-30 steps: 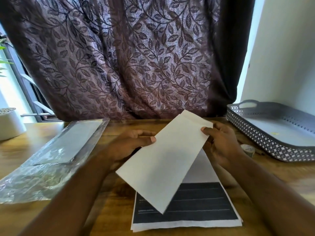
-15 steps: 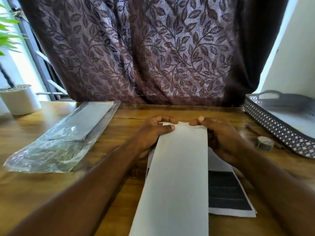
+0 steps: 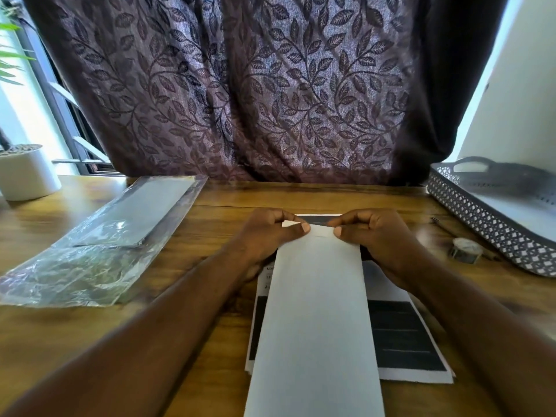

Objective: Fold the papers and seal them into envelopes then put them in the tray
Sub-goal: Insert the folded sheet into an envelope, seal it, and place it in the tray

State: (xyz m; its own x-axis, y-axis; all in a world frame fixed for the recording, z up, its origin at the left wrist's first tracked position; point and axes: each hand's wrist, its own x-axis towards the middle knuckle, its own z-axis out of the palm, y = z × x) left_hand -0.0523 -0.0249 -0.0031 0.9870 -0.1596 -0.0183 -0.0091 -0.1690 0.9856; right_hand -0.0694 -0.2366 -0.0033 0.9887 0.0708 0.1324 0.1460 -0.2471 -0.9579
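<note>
A long white envelope [image 3: 316, 320] lies lengthwise toward me over a stack of printed papers [image 3: 403, 341] with dark blocks on the wooden table. My left hand [image 3: 270, 233] pinches the envelope's far end at its left corner, thumb on top. My right hand [image 3: 376, 233] pinches the same far end at the right corner. A small white flap edge shows between my fingers. The grey perforated tray [image 3: 481, 224] stands at the far right, apart from both hands.
A clear plastic pack of envelopes [image 3: 120, 230] lies at the left. A white plant pot [image 3: 27, 173] stands at the far left edge. A small tape roll [image 3: 464, 249] sits just left of the tray. A leaf-patterned curtain hangs behind the table.
The envelope swung from a tilted hold to lying straight toward me over the papers. Both hands shifted to its far end and now pinch it there.
</note>
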